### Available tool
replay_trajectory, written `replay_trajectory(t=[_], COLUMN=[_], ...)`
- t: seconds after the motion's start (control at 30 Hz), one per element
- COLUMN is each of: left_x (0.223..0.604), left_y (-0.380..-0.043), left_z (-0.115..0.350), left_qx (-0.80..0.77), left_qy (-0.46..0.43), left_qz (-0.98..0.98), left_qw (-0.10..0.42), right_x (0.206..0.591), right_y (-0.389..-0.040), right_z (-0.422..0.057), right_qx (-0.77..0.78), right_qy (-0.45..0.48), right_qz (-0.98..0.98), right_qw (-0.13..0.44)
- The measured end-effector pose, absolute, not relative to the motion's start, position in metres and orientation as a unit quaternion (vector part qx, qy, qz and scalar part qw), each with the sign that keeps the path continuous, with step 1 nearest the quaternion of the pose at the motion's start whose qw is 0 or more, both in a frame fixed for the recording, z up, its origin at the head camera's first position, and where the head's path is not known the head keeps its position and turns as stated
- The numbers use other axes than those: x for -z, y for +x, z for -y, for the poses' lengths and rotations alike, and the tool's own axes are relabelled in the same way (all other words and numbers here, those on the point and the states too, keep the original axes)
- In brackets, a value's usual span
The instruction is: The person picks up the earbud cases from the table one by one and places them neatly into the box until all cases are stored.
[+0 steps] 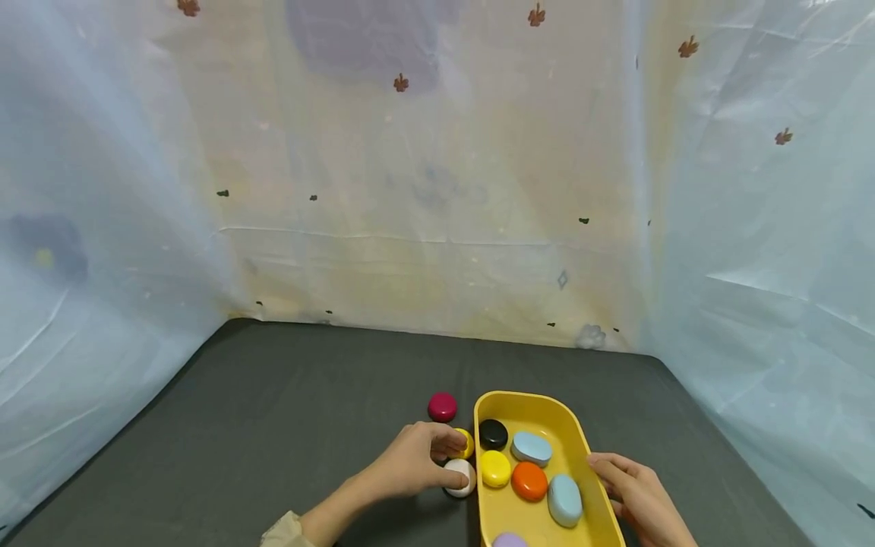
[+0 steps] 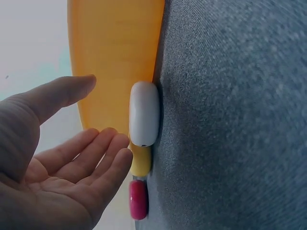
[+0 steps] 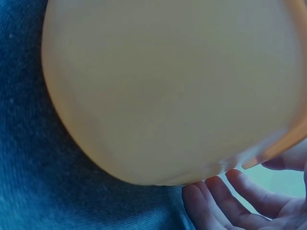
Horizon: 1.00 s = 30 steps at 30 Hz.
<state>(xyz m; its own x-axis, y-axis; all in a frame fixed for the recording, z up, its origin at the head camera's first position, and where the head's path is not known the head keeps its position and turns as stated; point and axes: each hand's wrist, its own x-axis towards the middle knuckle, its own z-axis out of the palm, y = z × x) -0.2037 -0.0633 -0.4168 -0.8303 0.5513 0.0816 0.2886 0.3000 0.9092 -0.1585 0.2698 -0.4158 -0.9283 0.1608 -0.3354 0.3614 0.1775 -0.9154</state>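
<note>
Fingers of the left hand point(image 1: 413, 462) spread wide by the white disc point(image 2: 144, 113), right hand point(image 1: 637, 492) gripping the tray point(image 1: 536, 409): seemingly a pick-up, calling for a pinch.

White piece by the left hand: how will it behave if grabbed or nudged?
The white piece is probably stiff: its outline shows no dents. Its smooth, rounded edge could slip in a loose pinch. Sitting low and broad on the dark cloth, it would likely slide rather than tip.

9 vis. pcs point(image 1: 529, 482), 1 tray point(image 1: 517, 512)
</note>
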Motion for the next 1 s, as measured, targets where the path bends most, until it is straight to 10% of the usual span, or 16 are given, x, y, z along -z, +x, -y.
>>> replay_trajectory(t=[1.0], left_x=[0.4164], left_y=[-0.2031], left_z=[0.0642], left_qx=[-0.517], left_qy=[0.274], left_qz=[-0.799], left_qw=[0.135], right_x=[0.4154], right_y=[-0.1621], right_z=[-0.2709], right_qx=[0.616], right_qy=[0.185], right_qz=[-0.76], right_qw=[0.097])
